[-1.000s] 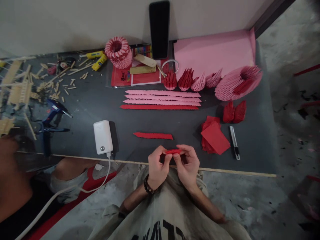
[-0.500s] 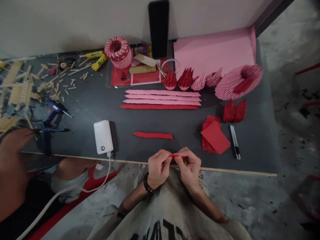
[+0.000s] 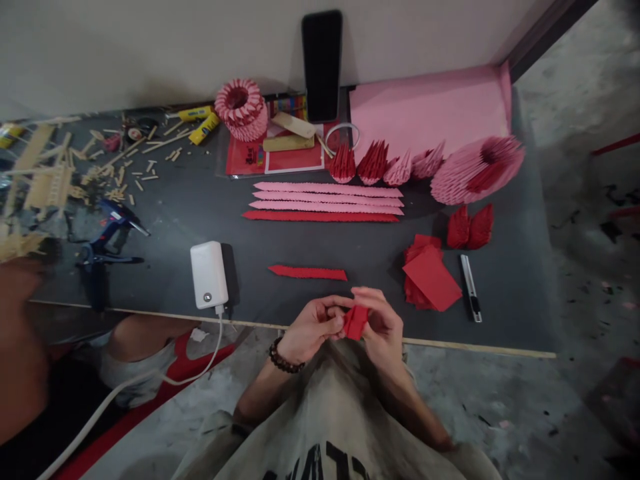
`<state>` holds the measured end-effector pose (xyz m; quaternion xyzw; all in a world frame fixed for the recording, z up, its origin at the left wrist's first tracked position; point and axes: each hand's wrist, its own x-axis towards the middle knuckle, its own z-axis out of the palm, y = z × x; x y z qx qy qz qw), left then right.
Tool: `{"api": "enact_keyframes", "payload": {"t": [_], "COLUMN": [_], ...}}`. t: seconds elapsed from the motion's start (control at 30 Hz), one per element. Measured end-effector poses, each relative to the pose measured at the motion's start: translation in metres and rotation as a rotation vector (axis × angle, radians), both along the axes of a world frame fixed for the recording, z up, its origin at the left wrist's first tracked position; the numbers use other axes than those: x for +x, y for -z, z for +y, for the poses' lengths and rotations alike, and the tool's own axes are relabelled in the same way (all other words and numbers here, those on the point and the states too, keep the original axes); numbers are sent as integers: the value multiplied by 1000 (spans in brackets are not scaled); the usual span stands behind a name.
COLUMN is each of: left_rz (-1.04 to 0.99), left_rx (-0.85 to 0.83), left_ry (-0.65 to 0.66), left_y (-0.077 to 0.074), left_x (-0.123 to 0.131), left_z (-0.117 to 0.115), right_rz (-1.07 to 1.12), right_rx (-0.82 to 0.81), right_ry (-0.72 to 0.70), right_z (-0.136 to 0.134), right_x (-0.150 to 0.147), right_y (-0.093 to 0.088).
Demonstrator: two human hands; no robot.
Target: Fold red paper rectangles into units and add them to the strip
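Note:
Between my two hands, over the table's front edge, is a small folded piece of red paper. My left hand pinches its left side with thumb and fingers. On its right side, my right hand holds it, the thumb below and the fingers bent over the top. Just beyond my hands lies a short red folded-paper strip. To the right is a stack of red paper slips, with a box cutter beside it. Farther back, a long red strip lies below several pink strips.
A white power bank with a cable stands left, near a blue glue gun and scattered wooden sticks. A phone leans against the wall. Pink and red folded-paper pieces line the back right. Another person's arm is at far left.
The red paper has turned from edge-on to show a broader folded face. My right fingers have lifted and my left hand has shifted slightly left. The other person's arm has moved left.

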<state>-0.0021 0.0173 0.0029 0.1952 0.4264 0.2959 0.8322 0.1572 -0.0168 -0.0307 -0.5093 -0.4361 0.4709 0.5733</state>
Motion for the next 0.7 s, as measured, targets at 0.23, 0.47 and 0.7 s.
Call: {"api": "enact_keyframes", "payload": {"t": [0.23, 0.47, 0.7], "left_rz": [295, 445, 685], "left_rx": [170, 244, 441], "left_ry": [-328, -338, -268], "left_y": [4, 0, 2], "left_x": [21, 20, 11], "left_z": [-15, -29, -33], "right_rz": [-143, -215, -397], "right_rx": [-152, -117, -54], "right_ry": [112, 117, 74], "right_z": [-12, -10, -10], "right_x": [-14, -7, -2], "right_y": [-6, -9, -18]}}
